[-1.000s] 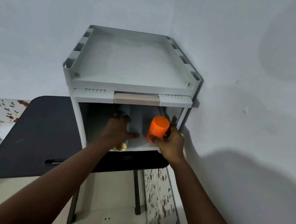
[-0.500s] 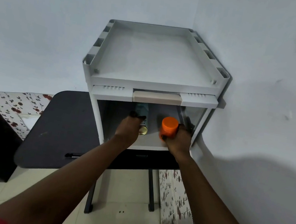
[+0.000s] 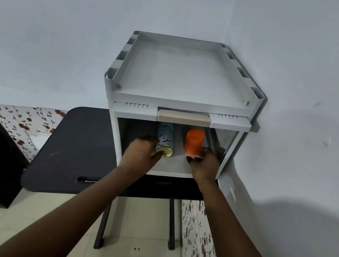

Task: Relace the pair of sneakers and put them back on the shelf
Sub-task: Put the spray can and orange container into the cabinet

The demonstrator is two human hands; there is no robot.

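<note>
**Both hands inside the shelf compartment, each on a container**

A grey plastic shelf unit (image 3: 185, 79) sits at frame center, pushed into a wall corner, w/ a railed tray on top and an open compartment below. A beige handle tab (image 3: 184, 117) runs across the front edge just above the opening. The unit stands on a dark table (image 3: 76, 147) that extends toward the left of frame; black legs reach down to the pale tiled floor at bottom center.

Left hand (image 3: 141, 155), center frame, reaches into the compartment's left half. Its fingers are curled around a patterned teal can (image 3: 165, 140) w/ a gold end cap; the can lies tipped, cap end facing the camera, thumb touching the cap rim. Right hand (image 3: 204, 163) is just right of center, fingers wrapped round the lower end of an orange cylinder (image 3: 193, 142) that stands roughly upright, leaning slightly, in the right half. The two containers are near each other but apart.

A clear door panel (image 3: 223, 141) hangs open at the compartment's right side, next to the right wrist.

Sneakers: can't tell where they are; no shoe shows in the compartment or on the top tray.

Floral-pattern tiles show at mid-left behind the table and at lower right along the wall base. A black block occupies far left of frame.
</note>
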